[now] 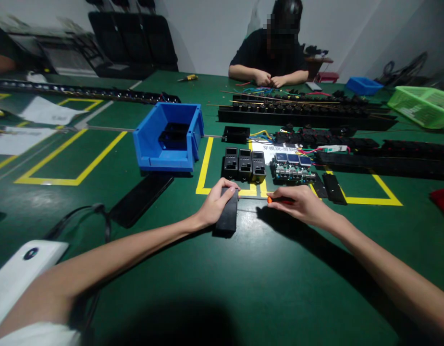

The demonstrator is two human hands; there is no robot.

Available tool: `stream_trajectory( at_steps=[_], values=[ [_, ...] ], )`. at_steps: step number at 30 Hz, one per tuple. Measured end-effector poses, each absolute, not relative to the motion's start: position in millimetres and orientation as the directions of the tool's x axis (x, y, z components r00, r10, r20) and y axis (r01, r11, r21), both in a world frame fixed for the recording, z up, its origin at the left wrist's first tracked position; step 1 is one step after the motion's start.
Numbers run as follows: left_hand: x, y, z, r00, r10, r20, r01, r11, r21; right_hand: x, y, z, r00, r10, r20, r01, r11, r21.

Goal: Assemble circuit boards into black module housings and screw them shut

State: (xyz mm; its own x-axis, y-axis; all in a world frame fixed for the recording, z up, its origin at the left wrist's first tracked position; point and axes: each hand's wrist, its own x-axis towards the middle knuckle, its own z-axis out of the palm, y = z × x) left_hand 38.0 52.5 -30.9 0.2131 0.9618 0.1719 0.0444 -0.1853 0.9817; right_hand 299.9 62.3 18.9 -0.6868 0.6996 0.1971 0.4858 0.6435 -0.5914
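While looking down at the green table (243,288), finds both bare hands close together near the middle. Grips a black block (227,218) with the left hand (215,201): fingers (227,183) curled over its far end, palm against its left side, so clamped firmly on the block. Lies flat on the table under those fingers, with the long axis running from the fingertips back toward the body, only a little slanted. Pinches a screwdriver (270,199) with the right hand (303,204), fingers closed together around the orange-red handle. Points the thin shaft to the left, across the long axis of the block, toward the far end just below the left fingertips. Cannot tell if the tip touches the block or stops just beside it. Sits directly in the left hand, and only near the right fingers, with the shaft between.

Just beyond the left fingertips, shows three black modules (244,163) in a row, next to a yellow tape line (203,166). Beyond the right fingers, shows circuit boards (292,169) with blue screens and coloured wires, and just right of these some flat black plates (332,187). Left of the left fingers, apart from them, shows a long black plate (142,199) flat on the table, and farther off a blue bin (164,161). Far beyond all fingers, shows another person's hands (269,79) together over loose wires, behind long black strips (304,116).
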Motion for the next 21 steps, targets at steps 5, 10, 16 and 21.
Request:
stream_trajectory(
  at_steps=[5,10,16,21],
  values=[
    [38,52,-32,0.228,0.960,0.164,0.026,-0.175,0.984,293,61,27,-0.592,0.799,-0.107,0.453,0.219,-0.864],
    [37,52,-33,0.236,0.959,0.155,0.008,-0.161,0.987,289,62,24,-0.562,0.802,-0.202,0.461,0.101,-0.882],
    [36,53,-35,0.234,0.961,0.145,0.029,-0.156,0.987,294,59,19,-0.645,0.731,0.224,0.568,0.654,-0.500],
    [36,53,-34,0.240,0.959,0.152,0.039,-0.166,0.985,301,59,17,-0.798,0.501,0.335,0.514,0.856,-0.057]
  ],
)
